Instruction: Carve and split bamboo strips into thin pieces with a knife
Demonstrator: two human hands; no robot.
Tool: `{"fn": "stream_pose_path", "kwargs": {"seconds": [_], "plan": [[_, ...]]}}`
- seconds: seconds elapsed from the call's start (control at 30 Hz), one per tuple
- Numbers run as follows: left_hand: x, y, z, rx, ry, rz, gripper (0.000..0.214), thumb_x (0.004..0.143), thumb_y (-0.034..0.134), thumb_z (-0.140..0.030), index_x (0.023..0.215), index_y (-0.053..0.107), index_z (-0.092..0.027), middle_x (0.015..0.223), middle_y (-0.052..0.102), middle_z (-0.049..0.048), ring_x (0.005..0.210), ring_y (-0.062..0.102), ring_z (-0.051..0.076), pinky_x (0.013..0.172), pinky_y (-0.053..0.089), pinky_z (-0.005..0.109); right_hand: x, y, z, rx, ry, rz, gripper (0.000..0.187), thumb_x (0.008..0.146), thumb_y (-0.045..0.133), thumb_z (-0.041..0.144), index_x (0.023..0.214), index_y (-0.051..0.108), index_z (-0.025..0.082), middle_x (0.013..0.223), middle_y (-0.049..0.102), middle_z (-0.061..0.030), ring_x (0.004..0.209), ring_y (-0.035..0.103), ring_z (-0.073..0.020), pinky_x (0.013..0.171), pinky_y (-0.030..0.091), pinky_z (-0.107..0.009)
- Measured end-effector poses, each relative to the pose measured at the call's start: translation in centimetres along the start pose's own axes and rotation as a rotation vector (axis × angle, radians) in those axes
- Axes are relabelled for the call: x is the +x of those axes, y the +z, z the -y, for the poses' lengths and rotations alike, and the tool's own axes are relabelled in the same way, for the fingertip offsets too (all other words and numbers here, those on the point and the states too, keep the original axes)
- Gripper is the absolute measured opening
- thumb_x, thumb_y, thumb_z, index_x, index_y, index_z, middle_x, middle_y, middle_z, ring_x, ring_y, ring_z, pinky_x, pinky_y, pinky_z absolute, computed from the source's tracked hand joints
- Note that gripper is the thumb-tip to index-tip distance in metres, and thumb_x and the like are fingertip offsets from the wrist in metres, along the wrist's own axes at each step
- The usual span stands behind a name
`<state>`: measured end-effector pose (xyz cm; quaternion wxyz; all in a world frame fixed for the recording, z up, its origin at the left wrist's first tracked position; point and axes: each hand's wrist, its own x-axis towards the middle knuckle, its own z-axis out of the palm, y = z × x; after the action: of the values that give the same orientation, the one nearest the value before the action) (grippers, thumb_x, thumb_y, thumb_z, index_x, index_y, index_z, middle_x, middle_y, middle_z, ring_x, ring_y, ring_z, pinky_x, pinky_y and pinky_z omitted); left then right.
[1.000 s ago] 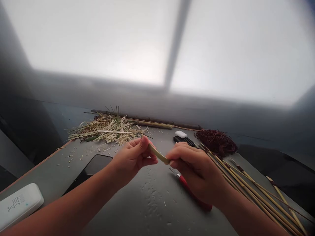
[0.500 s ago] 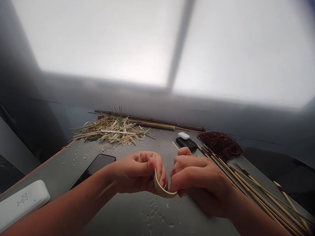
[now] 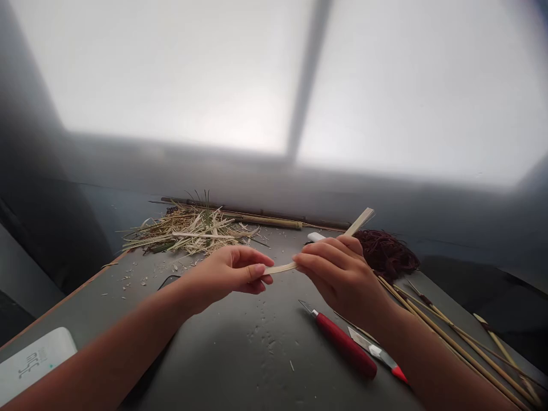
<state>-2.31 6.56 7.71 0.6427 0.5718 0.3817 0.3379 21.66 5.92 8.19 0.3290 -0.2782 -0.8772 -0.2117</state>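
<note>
Pale, flat, woody strip (image 3: 281, 268), pinched at two places above dull grey tabletop (image 3: 226, 354).
Held between thumb and fingertips of bare left hand (image 3: 235, 273); gripped in closed, bare right hand (image 3: 338, 273), split end jutting beyond.

Pale strip (image 3: 280, 268) now nearly straight, no longer in a curve

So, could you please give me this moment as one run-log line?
left hand: pinches pale strip | right hand: grips same strip | table: red-handled tool and knife lying side by side
</note>
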Motion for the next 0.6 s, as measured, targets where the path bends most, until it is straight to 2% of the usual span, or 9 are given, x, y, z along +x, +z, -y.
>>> {"fn": "stream_pose_path", "kwargs": {"seconds": [0.07,0.17,0.27,0.33,0.47,0.6], "plan": [[-0.1,0.1,0.3,0.062,-0.048,0.031,0.033,0.074,0.075,-0.034,0.103,0.069,-0.018,0.084,0.072,0.0031,0.079,0.066,0.016,0.082,0.052,0.032,0.0,0.3,0.4,0.018,0.032,0.072,0.016,0.094,0.049,0.011,0.097,0.062,0.020,0.087,0.069,-0.0031,0.082,0.056,-0.0179,0.081,0.031,-0.036],[0.0,0.4,1.0,0.161,-0.119,0.080,0.026,0.072,0.074,-0.030,0.093,0.069,-0.017,0.078,0.070,0.0010,0.071,0.064,0.016,0.075,0.051,0.031,-0.1,0.8,1.0,0.094,0.071,0.229,0.021,0.094,0.046,0.013,0.099,0.064,0.022,0.083,0.067,-0.0026,0.082,0.052,-0.0189,0.079,0.029,-0.036],[0.3,1.1,1.8,0.300,-0.092,0.013,0.018,0.072,0.069,-0.029,0.086,0.067,-0.017,0.073,0.067,0.0000,0.065,0.061,0.016,0.067,0.048,0.030,-0.3,1.6,1.7,0.104,0.142,0.301,0.014,0.092,0.051,0.019,0.099,0.064,0.022,0.086,0.065,-0.0031,0.084,0.051,-0.0205,0.081,0.028,-0.037],[0.5,1.8,2.1,0.393,-0.013,-0.057,0.017,0.075,0.065,-0.029,0.086,0.066,-0.016,0.075,0.068,0.0019,0.071,0.062,0.018,0.067,0.046,0.030,-0.5,2.3,2.2,0.076,0.170,0.297,0.013,0.093,0.051,0.018,0.093,0.063,0.020,0.083,0.064,-0.0030,0.083,0.051,-0.0202,0.083,0.029,-0.037],[0.4,2.7,2.1,0.500,0.134,-0.119,0.021,0.082,0.059,-0.031,0.094,0.067,-0.017,0.089,0.072,0.0061,0.084,0.063,0.022,0.073,0.046,0.032,-0.7,3.1,2.7,0.045,0.218,0.244,0.024,0.092,0.042,0.007,0.081,0.060,0.020,0.074,0.061,-0.0017,0.071,0.051,-0.0171,0.079,0.031,-0.034],[0.1,2.5,1.9,0.680,0.252,-0.187,0.020,0.086,0.054,-0.031,0.091,0.069,-0.020,0.079,0.070,0.0027,0.073,0.059,0.019,0.065,0.041,0.029,-0.6,2.6,2.0,0.112,0.262,0.211,0.017,0.092,0.047,0.012,0.086,0.061,0.019,0.078,0.066,-0.0020,0.072,0.054,-0.0170,0.075,0.031,-0.033]]}}
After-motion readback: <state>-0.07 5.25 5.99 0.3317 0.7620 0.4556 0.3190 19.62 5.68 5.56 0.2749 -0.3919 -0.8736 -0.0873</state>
